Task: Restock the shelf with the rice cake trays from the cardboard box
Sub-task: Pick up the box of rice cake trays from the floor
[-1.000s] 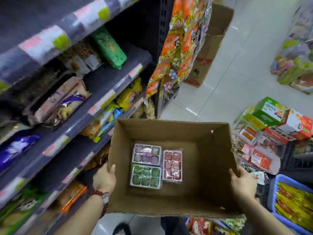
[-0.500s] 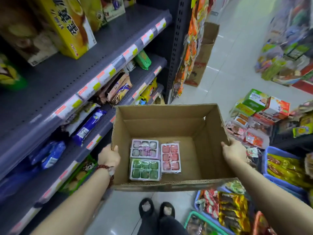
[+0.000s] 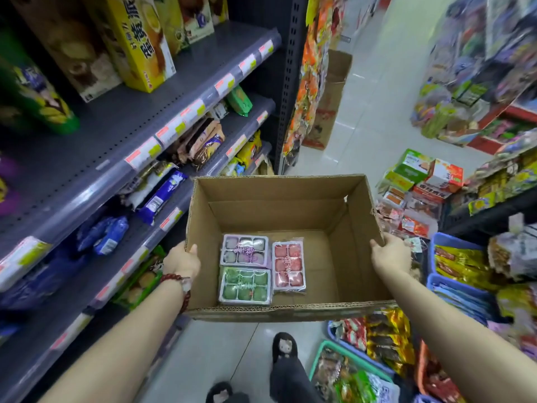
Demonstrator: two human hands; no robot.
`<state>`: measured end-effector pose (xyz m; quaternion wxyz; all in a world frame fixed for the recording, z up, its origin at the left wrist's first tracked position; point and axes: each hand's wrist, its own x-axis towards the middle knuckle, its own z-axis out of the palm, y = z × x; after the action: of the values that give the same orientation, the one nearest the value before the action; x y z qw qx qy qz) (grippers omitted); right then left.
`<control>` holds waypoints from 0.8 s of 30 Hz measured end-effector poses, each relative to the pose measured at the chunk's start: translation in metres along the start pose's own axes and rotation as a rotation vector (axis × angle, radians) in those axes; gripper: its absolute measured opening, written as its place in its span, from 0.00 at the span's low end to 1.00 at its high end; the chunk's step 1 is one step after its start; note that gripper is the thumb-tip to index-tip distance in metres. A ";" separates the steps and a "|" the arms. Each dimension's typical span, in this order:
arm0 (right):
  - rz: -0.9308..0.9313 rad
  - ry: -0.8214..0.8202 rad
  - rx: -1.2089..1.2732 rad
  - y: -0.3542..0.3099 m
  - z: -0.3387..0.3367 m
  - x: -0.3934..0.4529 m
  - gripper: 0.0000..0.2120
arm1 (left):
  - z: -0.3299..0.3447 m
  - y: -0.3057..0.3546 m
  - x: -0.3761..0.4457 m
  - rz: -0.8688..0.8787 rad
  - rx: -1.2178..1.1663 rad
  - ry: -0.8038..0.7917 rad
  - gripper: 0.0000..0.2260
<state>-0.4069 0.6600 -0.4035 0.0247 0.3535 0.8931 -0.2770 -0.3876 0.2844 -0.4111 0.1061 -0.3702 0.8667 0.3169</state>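
I hold an open cardboard box (image 3: 334, 251) in front of me at waist height. My left hand (image 3: 183, 258) grips its left wall and my right hand (image 3: 388, 253) grips its right wall. Three wrapped rice cake trays lie flat on the box floor toward the left: a purple tray (image 3: 244, 250), a green tray (image 3: 244, 285) just below it, and a pink tray (image 3: 288, 266) to their right. The grey shelf (image 3: 122, 132) stands at my left, its upper board bare in the middle and near part.
Yellow and brown snack boxes (image 3: 139, 39) stand on the upper shelf's far part; snack packs fill the lower shelves. Hanging orange packets (image 3: 308, 82) and another cardboard box (image 3: 331, 100) lie ahead. Blue baskets (image 3: 456, 286) and stacked goods crowd the right. My feet (image 3: 283, 347) stand on white tile.
The view has risen from the lower shelves to the upper shelf with the yellow boxes, and the box has come up with it. Both hands keep their grip; the trays have not shifted.
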 end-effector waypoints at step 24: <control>0.117 -0.018 -0.075 0.106 0.058 -0.187 0.16 | -0.007 -0.204 -0.044 0.033 0.144 -0.131 0.17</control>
<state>-0.2069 0.5777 -0.4582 0.0623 0.4013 0.8805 -0.2445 -0.2115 0.1979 -0.4831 0.1835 -0.3257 0.8846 0.2789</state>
